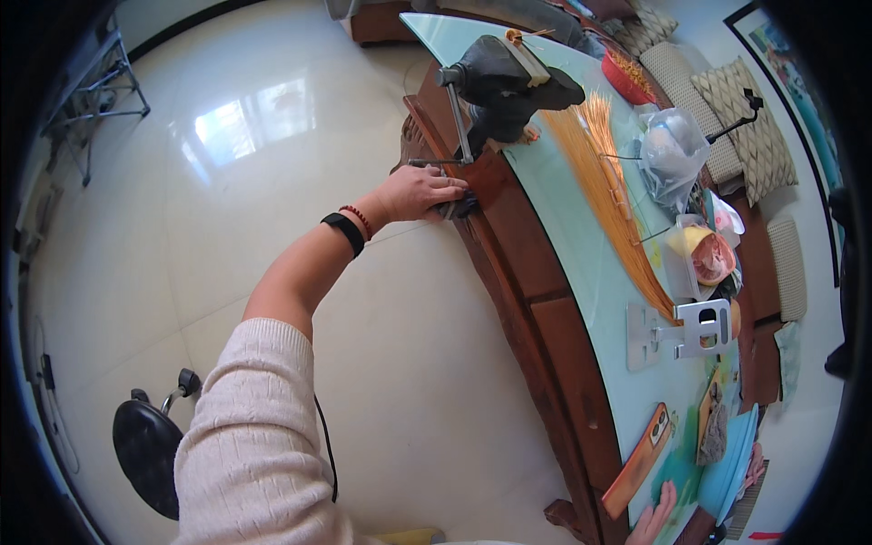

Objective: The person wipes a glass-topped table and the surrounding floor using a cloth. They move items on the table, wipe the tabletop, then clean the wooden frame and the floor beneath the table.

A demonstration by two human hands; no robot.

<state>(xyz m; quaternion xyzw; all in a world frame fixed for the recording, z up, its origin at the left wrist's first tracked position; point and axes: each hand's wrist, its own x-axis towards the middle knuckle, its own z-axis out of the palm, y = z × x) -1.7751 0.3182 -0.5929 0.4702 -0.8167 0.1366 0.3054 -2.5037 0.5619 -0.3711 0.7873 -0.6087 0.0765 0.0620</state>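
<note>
My left hand point(424, 193), reaching far out, has its fingers closed around a dark grey bundle point(458, 206), perhaps cloth, at the table's wooden edge. Just above it is the handle bar point(458, 122) of a black bench vise point(494, 75) mounted at the table corner. A pale pad and a small amber-coloured woven piece point(514, 35) sit at the vise jaws. At the bottom right, my right hand point(652, 516) is partly cut off by the frame. Its fingers are spread on the glass tabletop point(569, 225), close to an orange-backed phone point(637, 462), holding nothing.
Long amber strands point(613, 218) lie along the table. Beyond are a red bowl point(627, 76), a plastic bag point(673, 153), a clear container point(684, 255), a metal stand point(705, 328) and a blue basin point(729, 470). A black stool point(146, 456) stands on the floor.
</note>
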